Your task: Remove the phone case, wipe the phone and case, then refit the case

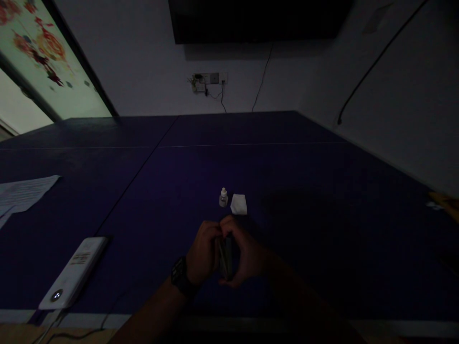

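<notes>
My left hand (pixel 203 251), with a dark watch (pixel 181 276) on its wrist, curls around one side of a small stack of what look like cards (pixel 224 260). My right hand (pixel 249 253) wraps its far end and near end, fingers on top and thumb near me. The fingertips of both hands meet at the stack's far end. The light is dim, so the stack's faces are hard to make out. Just beyond the hands stand a small dropper bottle (pixel 223 198) with a pale cap and, to its right, a folded white cloth or tissue (pixel 239 204) lying flat.
A white power bank (pixel 73 272) with a cable lies at the left on the dark blue table (pixel 304 267). Printed paper (pixel 28 193) lies farther left. A yellow item (pixel 444 203) sits at the right edge. Beyond are a wall-mounted screen (pixel 261 21) and wall sockets (pixel 211 79).
</notes>
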`<state>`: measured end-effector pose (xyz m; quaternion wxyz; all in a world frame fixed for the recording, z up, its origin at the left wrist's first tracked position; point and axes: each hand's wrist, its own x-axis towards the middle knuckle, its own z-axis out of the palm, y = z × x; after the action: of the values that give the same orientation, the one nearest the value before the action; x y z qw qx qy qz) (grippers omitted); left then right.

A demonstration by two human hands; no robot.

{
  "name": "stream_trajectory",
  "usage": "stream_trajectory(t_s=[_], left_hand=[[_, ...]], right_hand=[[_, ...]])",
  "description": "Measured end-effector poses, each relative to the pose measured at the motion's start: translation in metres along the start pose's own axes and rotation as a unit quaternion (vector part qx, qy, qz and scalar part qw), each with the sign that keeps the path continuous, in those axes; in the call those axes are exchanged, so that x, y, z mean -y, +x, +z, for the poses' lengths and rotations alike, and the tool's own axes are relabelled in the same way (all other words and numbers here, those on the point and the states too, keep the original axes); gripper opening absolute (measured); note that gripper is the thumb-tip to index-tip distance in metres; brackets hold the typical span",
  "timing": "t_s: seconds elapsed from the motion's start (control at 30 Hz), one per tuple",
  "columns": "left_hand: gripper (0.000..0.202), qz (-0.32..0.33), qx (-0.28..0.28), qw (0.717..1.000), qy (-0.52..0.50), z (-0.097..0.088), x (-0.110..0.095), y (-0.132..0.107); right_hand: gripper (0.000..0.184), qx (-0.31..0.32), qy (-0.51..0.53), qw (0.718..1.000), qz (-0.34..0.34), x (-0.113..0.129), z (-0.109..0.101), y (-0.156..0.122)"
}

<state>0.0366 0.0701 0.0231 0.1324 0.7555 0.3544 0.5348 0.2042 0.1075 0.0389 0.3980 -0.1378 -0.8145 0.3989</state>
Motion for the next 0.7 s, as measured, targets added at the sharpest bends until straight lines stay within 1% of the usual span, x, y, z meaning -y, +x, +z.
stream_trajectory(t_s=[0.13, 0.3, 0.43, 0.57, 0.7], left_hand=[[0.022, -0.017, -0.021, 1.0, 0.01, 0.001, -0.002, -0.001], [0.016, -0.013, -0.045, 0.998, 0.04, 0.003, -0.005, 0.002], [0.014, -0.013, -0.048, 0.997, 0.065, 0.002, -0.006, 0.003], [0.016, -0.011, -0.06, 0.996, 0.062, 0.001, -0.006, 0.001], [0.023, -0.011, -0.063, 0.996, 0.055, 0.003, -0.005, -0.001]], right_hand=[[0.083, -0.009, 0.006, 1.0, 0.017, 0.001, 0.003, 0.0], [0.082, -0.035, 0.026, 0.999, 0.008, -0.004, 0.01, -0.002], [0.081, -0.055, 0.025, 0.998, -0.002, -0.006, 0.014, -0.001], [0.079, -0.06, 0.018, 0.998, 0.011, -0.006, 0.016, -0.001], [0.076, -0.07, 0.027, 0.997, 0.011, -0.008, 0.02, -0.002]])
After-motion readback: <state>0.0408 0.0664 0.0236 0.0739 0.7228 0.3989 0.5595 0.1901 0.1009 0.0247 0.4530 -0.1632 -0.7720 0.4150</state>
